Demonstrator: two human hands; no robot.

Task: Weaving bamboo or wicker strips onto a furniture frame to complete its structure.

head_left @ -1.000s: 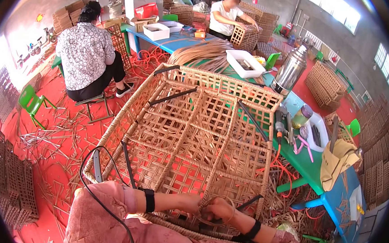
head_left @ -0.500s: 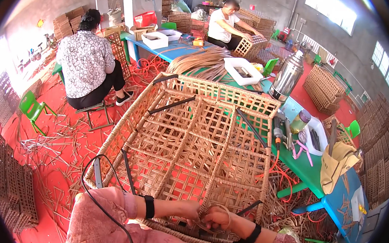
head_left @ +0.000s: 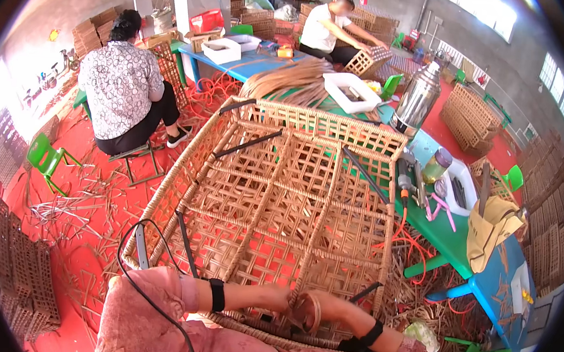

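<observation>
A large shallow woven cane tray with raised latticed sides lies in front of me, tilted toward me. Thin crossbars divide its open-weave bottom, and dark strips stick up at several places on it. My left hand and my right hand are close together at the tray's near side, both closed. A curved loop of cane strip stands at my right hand's fingers. What my left fingers grip is hidden. Black bands are around both my wrists, and a black cable hangs over my left sleeve.
At the right, a green table holds a steel flask, a power tool, a jar and pink-handled scissors. Cane strips lie piled beyond the tray. Two people work farther off. Scraps and orange cords litter the red floor.
My hands have shifted slightly, and the cane loop at my right hand now stands more upright. The far person has moved a little over a woven piece.
</observation>
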